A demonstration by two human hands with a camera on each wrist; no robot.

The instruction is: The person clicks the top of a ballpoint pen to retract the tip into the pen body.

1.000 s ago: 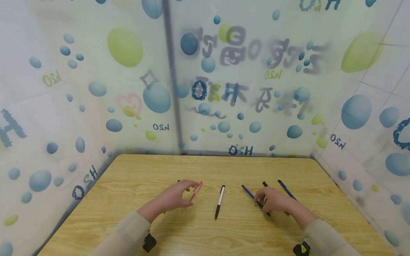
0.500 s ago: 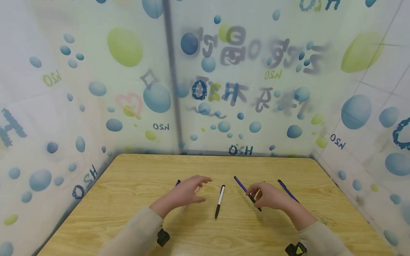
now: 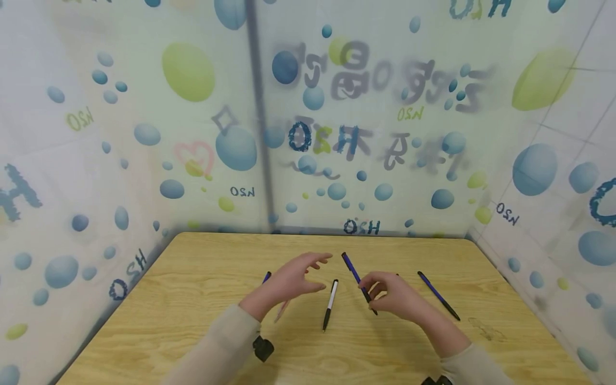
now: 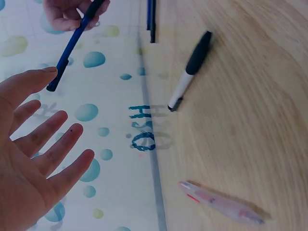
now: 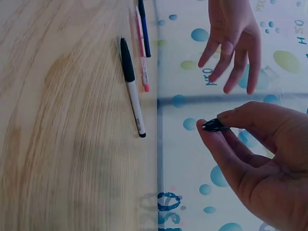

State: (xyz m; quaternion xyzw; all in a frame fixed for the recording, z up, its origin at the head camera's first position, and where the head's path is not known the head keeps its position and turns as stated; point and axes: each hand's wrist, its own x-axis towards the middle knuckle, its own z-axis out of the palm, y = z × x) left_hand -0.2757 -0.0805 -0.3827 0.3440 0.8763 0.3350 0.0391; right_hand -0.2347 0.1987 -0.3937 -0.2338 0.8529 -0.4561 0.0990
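Observation:
My right hand (image 3: pixel 397 297) pinches a blue pen (image 3: pixel 353 270) with a black grip between thumb and fingers, raised off the table and tilted away from me. In the right wrist view the black end of this pen (image 5: pixel 215 125) shows between the fingertips. My left hand (image 3: pixel 293 278) hovers left of it, fingers spread and holding nothing. The left wrist view has the pen's capped end (image 4: pixel 58 72) close to the left thumb; whether they touch I cannot tell. Below and between the hands lies a white pen (image 3: pixel 332 297) with a black grip.
On the wooden table (image 3: pixel 231 342), a pinkish clear pen (image 3: pixel 282 310) and another blue pen (image 3: pixel 267 276) lie partly hidden by the left arm. A third blue pen (image 3: pixel 438 294) lies at right. Behind the right hand a dark pen tip peeks out. Patterned curtains (image 3: pixel 308 203) enclose the table.
My right hand has lifted the blue pen and carried it left and away from me. My left hand has moved right and farther forward, leaving the pinkish pen on the table.

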